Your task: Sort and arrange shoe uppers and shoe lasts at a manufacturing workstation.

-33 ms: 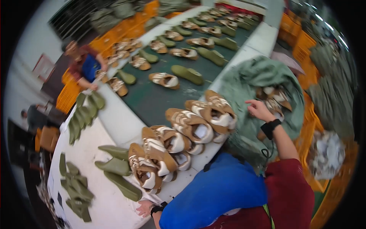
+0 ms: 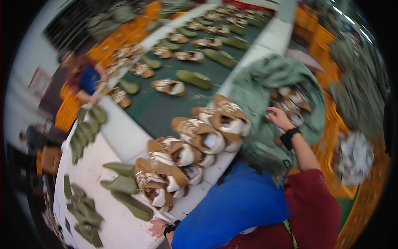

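My left hand (image 2: 157, 228) lies open on the white cloth (image 2: 120, 224) near the table's front edge, fingers apart, holding nothing. Just beyond it is an olive-green shoe form (image 2: 132, 204). My right hand (image 2: 280, 118) is over a green sack (image 2: 253, 89), its fingers loosely bent and apart, with nothing visible in them. Several brown-and-white sneakers (image 2: 296, 99) lie inside the sack, right beside that hand. A stacked row of similar sneakers (image 2: 203, 135) stands on the white table edge between my hands. More olive forms (image 2: 124, 184) rest at the row's left end.
A dark green conveyor belt (image 2: 145, 106) carries sneakers and olive forms in rows. Another person (image 2: 83, 76) stands at its far left side. Olive forms (image 2: 85, 211) lie on the cloth at left. Orange crates (image 2: 331, 149) and a bag of white material (image 2: 353, 159) are at right.
The view has shifted slightly, so the scene sits further left. My right hand is a little closer to the sneakers in the sack. My left hand stays on the cloth.
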`<state>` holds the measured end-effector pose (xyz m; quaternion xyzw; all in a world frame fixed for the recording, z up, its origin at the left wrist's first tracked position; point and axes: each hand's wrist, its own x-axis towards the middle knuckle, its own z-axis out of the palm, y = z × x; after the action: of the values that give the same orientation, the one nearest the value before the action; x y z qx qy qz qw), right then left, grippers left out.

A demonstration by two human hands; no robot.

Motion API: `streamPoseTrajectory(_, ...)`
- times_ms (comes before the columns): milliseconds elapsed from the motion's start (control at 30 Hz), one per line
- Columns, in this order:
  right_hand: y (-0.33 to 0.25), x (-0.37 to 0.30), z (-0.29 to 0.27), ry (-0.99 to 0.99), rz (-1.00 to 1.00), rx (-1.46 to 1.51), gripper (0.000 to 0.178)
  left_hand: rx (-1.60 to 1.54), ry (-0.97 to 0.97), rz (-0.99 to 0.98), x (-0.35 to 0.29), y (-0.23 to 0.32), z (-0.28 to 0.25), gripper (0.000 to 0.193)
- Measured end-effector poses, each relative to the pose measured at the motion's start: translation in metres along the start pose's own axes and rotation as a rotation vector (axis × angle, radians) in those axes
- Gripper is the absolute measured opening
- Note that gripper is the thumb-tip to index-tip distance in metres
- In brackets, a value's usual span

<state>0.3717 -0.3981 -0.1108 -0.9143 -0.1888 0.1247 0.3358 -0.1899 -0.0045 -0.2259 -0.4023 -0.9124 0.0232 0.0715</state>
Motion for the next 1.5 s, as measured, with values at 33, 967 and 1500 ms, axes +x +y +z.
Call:
streamPoseTrajectory(33, 0.05, -0.012, 0.015, 0.102, 0.113, -0.102, 0.041, 0.001, -0.039, 0.099, -0.008, 0.001, 0.0, 0.054)
streamPoseTrajectory(967, 0.258, 0.022, 0.002, -0.348, 0.438, 0.676, 0.038, -0.385, -1.256, 0.98, -0.228, 0.033, -0.222, 0.022)
streamPoseTrajectory(1500, -0.056, -0.062, -0.038, -0.697, -0.241, 1.637, 0.06, -0.722, -1.6, 1.747, -0.289, 0.123, -0.298, 0.065)
